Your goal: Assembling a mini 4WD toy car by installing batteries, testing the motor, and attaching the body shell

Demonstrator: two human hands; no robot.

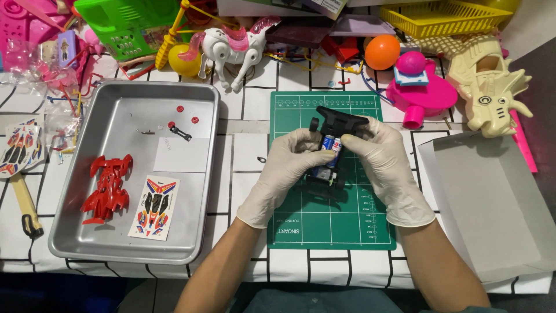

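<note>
Both gloved hands — left hand (289, 159), right hand (379, 159) — are closed around the black toy car chassis (336, 145) above the green cutting mat (330, 226) near the table's front edge. Batteries look exposed — a squeeze or tilt might pop them out.

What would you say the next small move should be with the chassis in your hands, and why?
Probably press the batteries fully home. Both hands, left and right, hold the black chassis over the green mat, and the cells show uncovered between the fingers.
</note>
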